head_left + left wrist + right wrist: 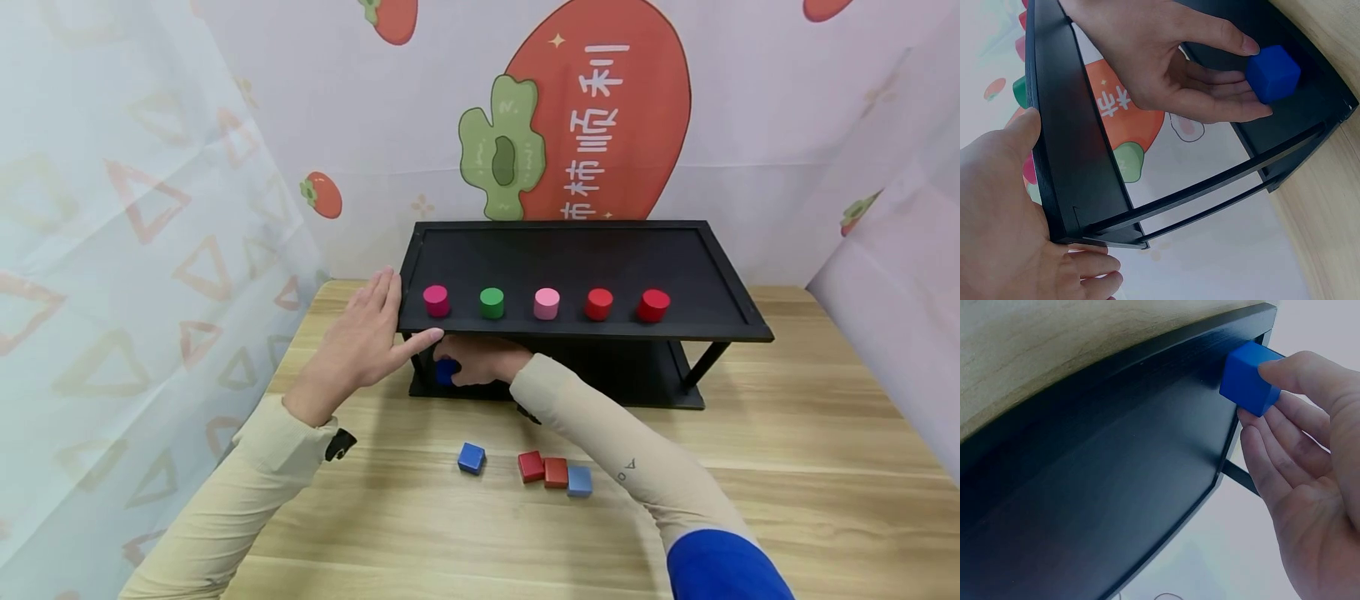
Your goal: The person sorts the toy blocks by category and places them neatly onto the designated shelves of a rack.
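In the head view, a black two-tier shelf (pixel 562 258) stands on the table, its front edge towards me. My right hand (pixel 483 360) reaches under the upper board and pinches a blue cube (pixel 1250 378) between thumb and fingers. That cube is at the left end of the lower board (pixel 1307 94), right at its surface. My left hand (pixel 367 333) rests against the upper board's left front corner, fingers straight along the side and thumb along the front edge. The right wrist view shows the right hand's thumb (pixel 1300 372) on one face of the cube.
Along the upper board stand a magenta cylinder (pixel 437 302), a green one (pixel 492 303), a pink one (pixel 547 304) and two red ones (pixel 598 305). On the table before the shelf lie a blue cube (pixel 471 458), two reddish cubes (pixel 531 467) and a light blue cube (pixel 579 481).
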Demonstrator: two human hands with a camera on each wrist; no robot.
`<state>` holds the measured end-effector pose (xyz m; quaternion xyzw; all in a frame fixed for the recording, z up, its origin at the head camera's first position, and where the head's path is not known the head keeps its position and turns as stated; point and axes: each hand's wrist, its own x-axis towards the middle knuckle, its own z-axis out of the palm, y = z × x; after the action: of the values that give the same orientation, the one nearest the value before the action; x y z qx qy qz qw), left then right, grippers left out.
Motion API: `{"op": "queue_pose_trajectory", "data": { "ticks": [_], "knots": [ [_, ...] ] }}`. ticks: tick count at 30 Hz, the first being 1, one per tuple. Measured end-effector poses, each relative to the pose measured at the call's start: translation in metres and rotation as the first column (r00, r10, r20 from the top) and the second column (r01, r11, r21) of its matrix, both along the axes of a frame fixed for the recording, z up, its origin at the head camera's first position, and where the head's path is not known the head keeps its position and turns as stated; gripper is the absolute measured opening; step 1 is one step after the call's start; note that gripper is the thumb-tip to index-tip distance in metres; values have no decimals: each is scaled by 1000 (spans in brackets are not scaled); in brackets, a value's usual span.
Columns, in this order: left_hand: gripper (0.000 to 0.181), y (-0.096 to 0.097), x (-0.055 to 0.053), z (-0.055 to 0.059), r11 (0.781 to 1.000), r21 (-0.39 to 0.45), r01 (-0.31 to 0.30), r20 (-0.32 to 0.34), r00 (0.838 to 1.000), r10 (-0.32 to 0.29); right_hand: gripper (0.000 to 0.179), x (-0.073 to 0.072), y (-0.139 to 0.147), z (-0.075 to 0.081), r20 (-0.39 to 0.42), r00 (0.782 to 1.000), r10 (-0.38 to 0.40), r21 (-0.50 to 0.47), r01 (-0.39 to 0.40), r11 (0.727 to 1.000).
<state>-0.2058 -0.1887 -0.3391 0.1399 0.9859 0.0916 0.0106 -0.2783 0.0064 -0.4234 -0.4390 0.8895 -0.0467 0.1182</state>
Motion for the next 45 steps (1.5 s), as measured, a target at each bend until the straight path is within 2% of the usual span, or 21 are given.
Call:
{"op": "queue_pose_trajectory", "data": {
  "ticks": [4,10,15,19,25,30,34,39,45],
  "knots": [
    [110,1,0,-1,1000,0,-1,4,1000,1,44,0,2,-2,11,1000,-10,0,10,1000],
    [110,1,0,-2,1000,6,1,-6,1000,-1,27,5,6,1,-14,1000,-2,-2,2,1000],
    [109,0,0,0,1000,-7,2,-7,1000,-2,47,18,16,10,-34,999,27,5,-26,1000],
    [109,0,0,1,1000,-10,7,-4,1000,-8,53,34,26,18,41,996,76,-44,-74,996],
    [110,-1,1,2,1000,-13,9,1,1000,-9,50,60,40,22,190,973,133,-102,-115,988],
    [111,-1,1,2,1000,-13,13,2,1000,-13,48,83,54,15,249,960,128,-100,-106,989],
    [110,0,0,2,1000,-13,16,3,1000,-16,46,96,62,5,240,962,128,-128,-100,987],
    [110,0,1,1,1000,-7,10,7,1000,-10,44,106,65,-6,228,965,131,-164,-94,982],
    [110,0,1,1,1000,-8,9,4,1000,-9,47,111,63,-16,194,973,124,-171,-91,981]
  ]
}}
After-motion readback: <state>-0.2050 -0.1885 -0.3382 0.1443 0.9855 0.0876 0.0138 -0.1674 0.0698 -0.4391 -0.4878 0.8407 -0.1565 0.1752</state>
